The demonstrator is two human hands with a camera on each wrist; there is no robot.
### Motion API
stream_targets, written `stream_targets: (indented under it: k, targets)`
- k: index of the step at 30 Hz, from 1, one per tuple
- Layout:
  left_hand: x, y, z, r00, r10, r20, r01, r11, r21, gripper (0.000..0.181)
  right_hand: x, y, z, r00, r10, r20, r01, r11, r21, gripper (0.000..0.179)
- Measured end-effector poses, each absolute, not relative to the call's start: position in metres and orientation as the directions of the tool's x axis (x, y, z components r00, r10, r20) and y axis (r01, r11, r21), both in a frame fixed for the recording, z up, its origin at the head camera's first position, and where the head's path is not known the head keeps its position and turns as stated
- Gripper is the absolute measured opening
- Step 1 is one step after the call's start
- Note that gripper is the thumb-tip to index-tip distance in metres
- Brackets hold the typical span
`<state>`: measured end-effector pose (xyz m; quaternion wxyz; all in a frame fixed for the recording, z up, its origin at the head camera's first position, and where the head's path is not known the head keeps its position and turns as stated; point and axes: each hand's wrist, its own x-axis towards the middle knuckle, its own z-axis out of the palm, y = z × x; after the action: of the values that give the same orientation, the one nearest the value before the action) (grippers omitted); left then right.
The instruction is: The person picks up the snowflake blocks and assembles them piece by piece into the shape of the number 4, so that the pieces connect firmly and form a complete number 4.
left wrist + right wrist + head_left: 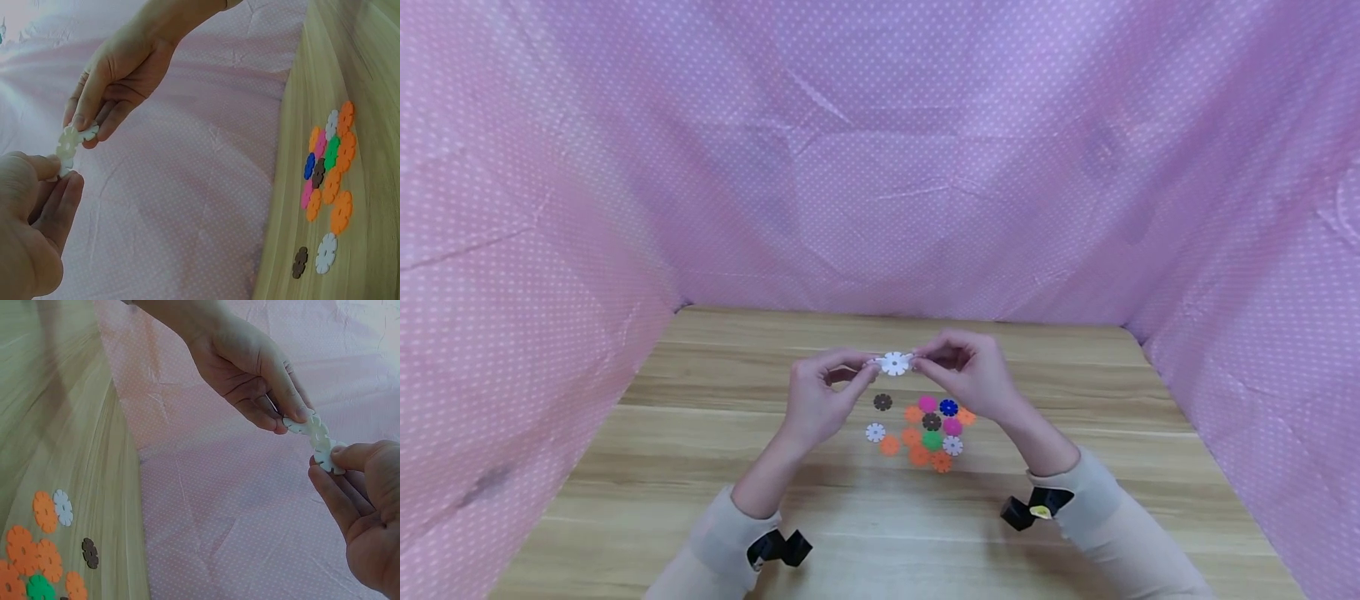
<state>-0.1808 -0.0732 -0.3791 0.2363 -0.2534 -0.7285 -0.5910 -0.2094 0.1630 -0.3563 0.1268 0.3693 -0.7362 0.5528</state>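
Above the wooden table, both hands hold a short joined row of white notched snowflake discs. Its middle disc [895, 363] faces the head camera, with another white disc at each side. My left hand [823, 402] pinches the left disc [65, 166] between thumb and fingers. The right hand [973, 375] pinches the right disc [90, 132] the same way. Fingertips cover parts of the two outer discs. Below the hands, loose discs lie flat: a brown disc [882, 402], a white disc [876, 432], a green disc [932, 440] and a blue disc [949, 407].
Several orange discs [942, 462] and pink discs [952, 427] lie among the others on the wooden table [715, 467]. Pink dotted cloth [880, 208] rises along the back and both sides. A small black camera [1018, 513] sits on each wrist.
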Motion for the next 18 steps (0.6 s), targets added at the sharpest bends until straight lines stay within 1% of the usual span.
stream_targets:
  k: [5, 9, 18]
  targets:
    - [-0.182, -0.072, -0.378, -0.753, 0.079, 0.653, 0.656, 0.162, 0.737, 0.007, -0.21, 0.166, -0.352, -0.679, -0.421, 0.601, -0.7, 0.123, -0.704, 0.02]
    - [-0.183, -0.073, -0.377, -0.75, 0.06, 0.659, 0.659, 0.156, 0.736, 0.007, -0.211, 0.174, -0.35, -0.69, -0.429, 0.583, -0.693, 0.157, -0.704, 0.027]
    - [-0.182, -0.075, -0.378, -0.751, 0.046, 0.659, 0.657, 0.159, 0.737, 0.007, -0.212, 0.204, -0.363, -0.712, -0.438, 0.549, -0.687, 0.269, -0.675, 0.02]
